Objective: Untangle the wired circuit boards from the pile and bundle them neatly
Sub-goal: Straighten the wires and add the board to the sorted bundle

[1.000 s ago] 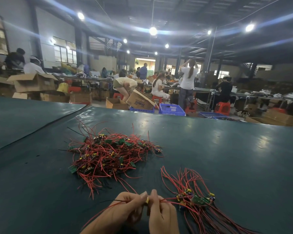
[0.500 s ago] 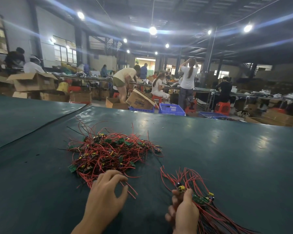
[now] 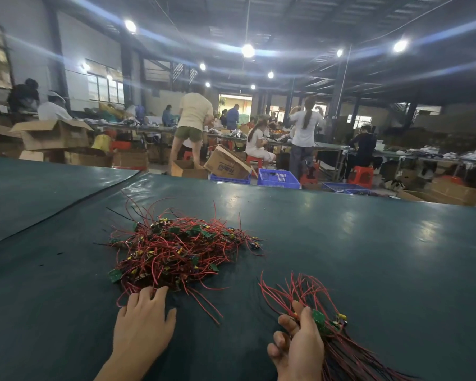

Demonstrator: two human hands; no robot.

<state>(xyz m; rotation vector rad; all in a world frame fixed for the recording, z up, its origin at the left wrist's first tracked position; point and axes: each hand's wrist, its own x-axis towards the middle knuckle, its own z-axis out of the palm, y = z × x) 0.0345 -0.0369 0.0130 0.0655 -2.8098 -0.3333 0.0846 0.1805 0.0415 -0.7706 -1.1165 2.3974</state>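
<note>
Two hands, left [image 3: 142, 323] spread touching pile [image 3: 176, 251], right [image 3: 300, 345] gripping bundle [image 3: 322, 320]

Factory assembly floor, warehouse-type hall. Evidence: steel-truss roof with high-bay lights [image 3: 248, 50], dark support columns. Big table [image 3: 355, 243] with dark green cover holds a tangled pile of wired circuit boards [image 3: 176, 251]. Beyond the table's far edge: open cardboard boxes [image 3: 52, 134], blue plastic crates [image 3: 278, 178], red stools [image 3: 363, 174], and workers [image 3: 194, 127] standing or seated at long rows of benches stacked with parts.
</note>
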